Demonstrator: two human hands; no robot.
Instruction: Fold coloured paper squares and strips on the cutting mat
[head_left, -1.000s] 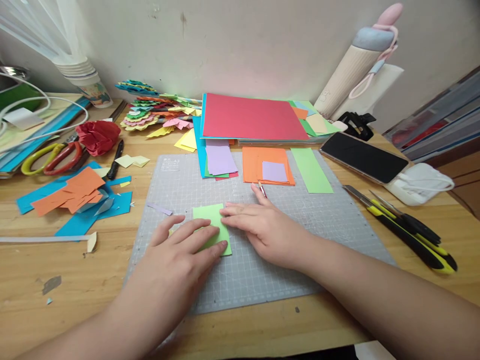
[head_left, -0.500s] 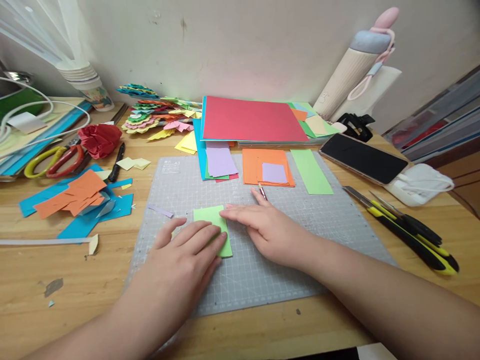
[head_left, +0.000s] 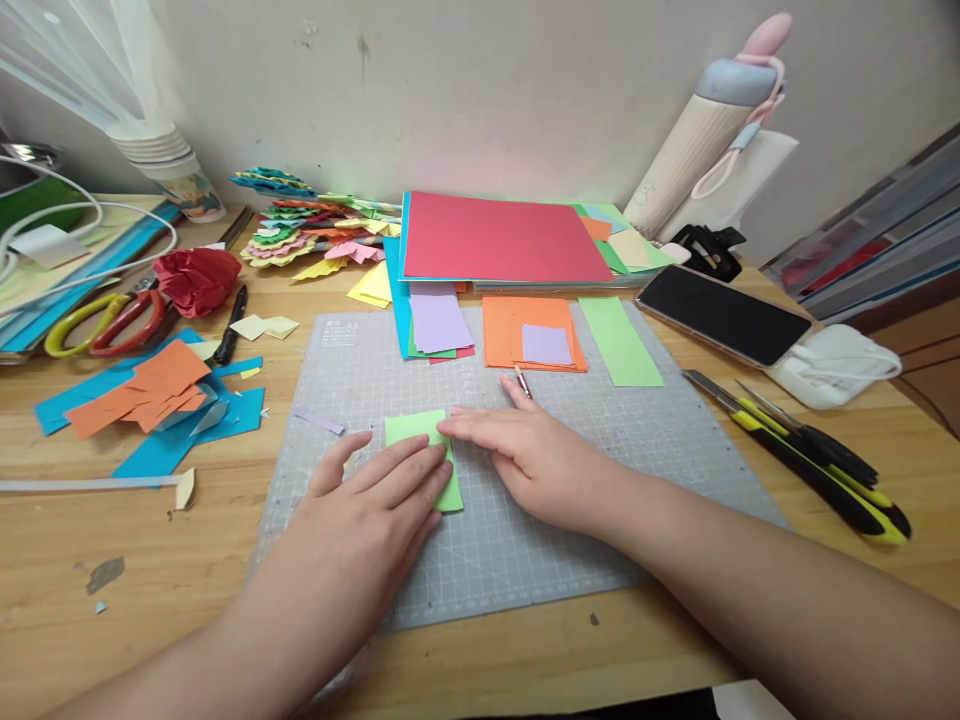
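A light green piece of paper [head_left: 414, 426] lies on the grey cutting mat [head_left: 525, 570], partly hidden by fingers. My left hand [head_left: 379, 510] rests on it with the fingers stretched flat across the paper. At the paper's upper right edge, the fingertips of my right hand [head_left: 536, 455] touch it, fingers extended. A small pencil [head_left: 523, 381] lies just beyond my right hand's raised finger. Further back on the mat are an orange paper stack [head_left: 501, 330] with a purple square [head_left: 546, 345] on it, purple sheets [head_left: 439, 320] and a green strip [head_left: 621, 340].
Right of the mat lie a yellow-black utility knife [head_left: 817, 465], a phone [head_left: 724, 315] and a white charger [head_left: 840, 365]. Left are scissors [head_left: 112, 325], a black pen [head_left: 231, 325] and orange paper scraps [head_left: 142, 390]. Red paper [head_left: 506, 235] lies behind, near a tilted bottle [head_left: 690, 150].
The fingers of my left hand have shifted slightly on the green paper. My right hand stays at the paper's edge, and the view has moved a little.
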